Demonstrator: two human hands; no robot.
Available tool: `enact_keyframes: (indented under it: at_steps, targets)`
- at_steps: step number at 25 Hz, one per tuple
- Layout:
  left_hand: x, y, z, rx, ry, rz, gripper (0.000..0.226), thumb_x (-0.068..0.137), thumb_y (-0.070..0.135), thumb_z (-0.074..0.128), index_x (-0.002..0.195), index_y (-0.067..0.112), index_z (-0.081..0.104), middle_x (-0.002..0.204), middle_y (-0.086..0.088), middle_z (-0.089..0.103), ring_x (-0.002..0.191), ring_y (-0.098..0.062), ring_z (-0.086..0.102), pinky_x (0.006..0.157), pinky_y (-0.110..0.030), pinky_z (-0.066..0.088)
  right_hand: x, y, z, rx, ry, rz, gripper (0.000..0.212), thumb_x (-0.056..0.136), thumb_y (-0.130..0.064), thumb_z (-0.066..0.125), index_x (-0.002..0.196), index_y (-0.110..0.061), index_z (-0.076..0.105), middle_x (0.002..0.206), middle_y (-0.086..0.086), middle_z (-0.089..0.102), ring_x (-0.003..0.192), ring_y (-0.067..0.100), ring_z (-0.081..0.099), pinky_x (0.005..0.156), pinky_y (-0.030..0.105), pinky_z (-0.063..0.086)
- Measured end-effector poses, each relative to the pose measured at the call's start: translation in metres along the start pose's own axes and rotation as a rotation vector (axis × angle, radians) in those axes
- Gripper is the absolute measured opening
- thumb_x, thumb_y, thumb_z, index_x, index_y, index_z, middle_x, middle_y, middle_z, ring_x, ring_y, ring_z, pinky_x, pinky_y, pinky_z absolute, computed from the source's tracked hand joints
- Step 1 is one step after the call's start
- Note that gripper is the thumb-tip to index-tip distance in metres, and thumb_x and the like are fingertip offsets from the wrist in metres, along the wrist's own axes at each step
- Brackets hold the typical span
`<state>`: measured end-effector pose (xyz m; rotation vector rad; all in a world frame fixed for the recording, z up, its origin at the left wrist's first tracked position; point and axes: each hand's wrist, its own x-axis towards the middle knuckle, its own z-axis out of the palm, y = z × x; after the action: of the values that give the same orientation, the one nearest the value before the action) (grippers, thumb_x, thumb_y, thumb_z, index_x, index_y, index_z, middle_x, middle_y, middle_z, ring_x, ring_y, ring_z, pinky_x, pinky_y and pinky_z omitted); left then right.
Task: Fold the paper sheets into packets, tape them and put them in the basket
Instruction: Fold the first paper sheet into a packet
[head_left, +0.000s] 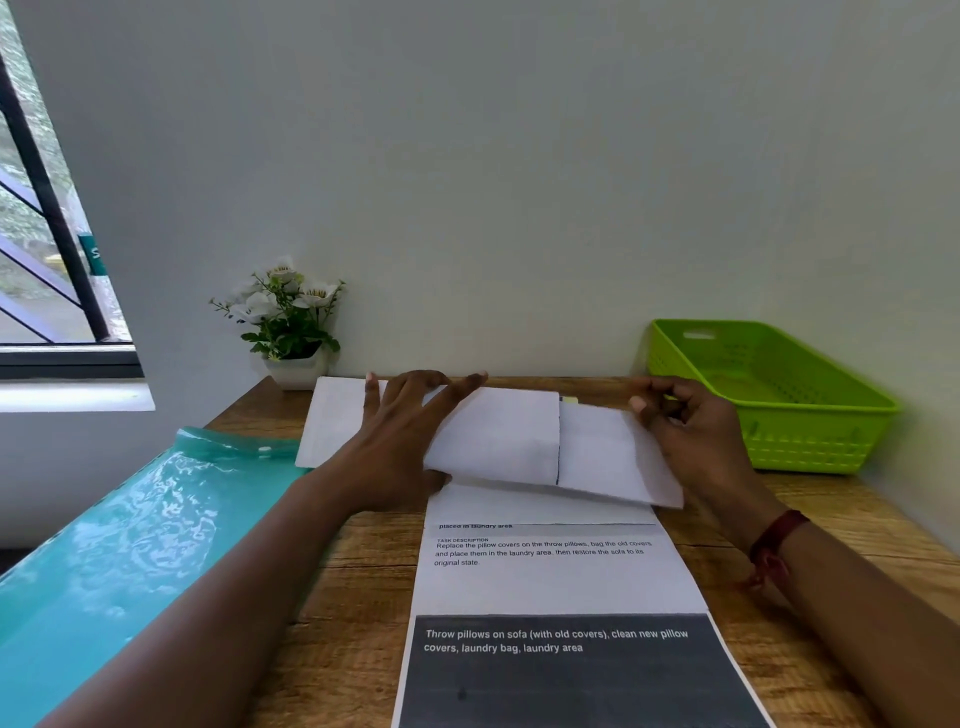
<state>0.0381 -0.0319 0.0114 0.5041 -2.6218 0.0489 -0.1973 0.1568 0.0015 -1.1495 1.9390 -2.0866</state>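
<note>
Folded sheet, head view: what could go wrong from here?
1. The right hand pinches only the far corner of the folded sheet; its lifted flap sits skewed, so the crease may land crooked.
2. The left hand presses the folded sheet down over the printed sheet, which could slide or get caught in the fold.
3. The teal folder seems to overhang the table beside the left forearm; a nudge might tip it off.

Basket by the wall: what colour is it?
The basket is bright green, with small holes in its walls; the head view shows it.
</note>
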Motion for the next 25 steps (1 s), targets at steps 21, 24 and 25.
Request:
enact_keyframes:
  at_steps: [21, 24, 25]
  targets:
    - [0.000, 0.006, 0.008, 0.033, 0.188, -0.027, 0.101, 0.070, 0.049, 0.075, 0.149, 0.030, 0.017, 0.136, -0.007, 0.036, 0.132, -0.029, 0.027, 0.112, -0.064, -0.005, -0.016, -0.022, 0.004, 0.278, -0.125, 0.271, 0.038, 0.096, -0.039, 0.047, 0.105, -0.012, 0.071, 0.103, 0.004, 0.074, 0.088, 0.017, 0.066, 0.069, 0.034, 0.052]
    - [0.000, 0.011, 0.010, 0.043, 0.173, -0.001, 0.102, 0.071, 0.054, 0.072, 0.149, 0.033, 0.010, 0.136, -0.006, 0.034, 0.131, -0.025, 0.025, 0.112, -0.063, -0.007, -0.018, -0.023, 0.009, 0.245, -0.213, 0.279, 0.040, 0.095, -0.043, 0.044, 0.104, -0.015, 0.072, 0.107, -0.001, 0.073, 0.100, 0.018, 0.065, 0.081, 0.043, 0.051]
    - [0.000, 0.012, 0.011, 0.043, 0.170, 0.005, 0.102, 0.071, 0.055, 0.070, 0.149, 0.033, 0.009, 0.136, -0.006, 0.034, 0.130, -0.025, 0.025, 0.112, -0.063, -0.008, -0.018, -0.023, 0.010, 0.240, -0.225, 0.279, 0.039, 0.095, -0.044, 0.043, 0.104, -0.017, 0.071, 0.109, -0.003, 0.073, 0.104, 0.018, 0.064, 0.085, 0.045, 0.051]
